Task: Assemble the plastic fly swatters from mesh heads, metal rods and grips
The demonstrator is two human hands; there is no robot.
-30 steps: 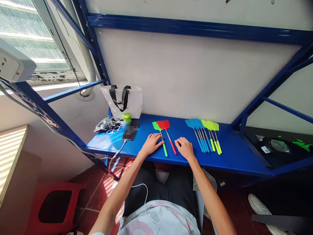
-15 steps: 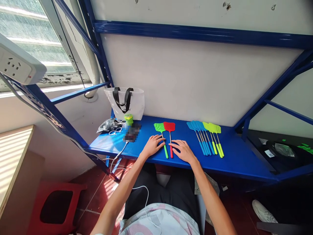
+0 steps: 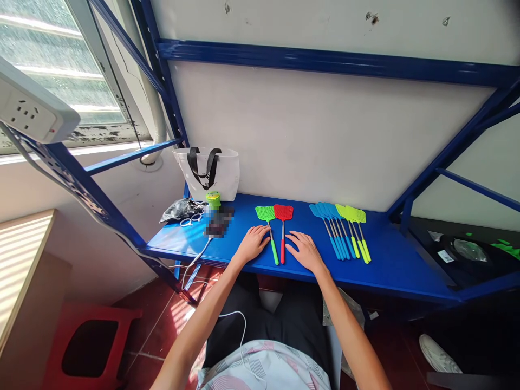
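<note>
On the blue shelf a green fly swatter and a red fly swatter lie side by side, handles toward me. My left hand rests open on the shelf, its fingertips at the green swatter's shaft. To the right of the red swatter, my right hand lies open with fingers spread, apart from it. Further right, several blue fly swatters lie in an overlapping row, with yellow-green fly swatters alongside them.
A white bag with black handles stands at the back left. Before it are a green tub, scissors, a dark plastic pouch and a blurred dark item with a white cable. A blue frame beam crosses above.
My right hand has shifted slightly right, off the red swatter. The red swatter's handle has moved a little left and its head slightly right. My left hand has drawn back slightly.
</note>
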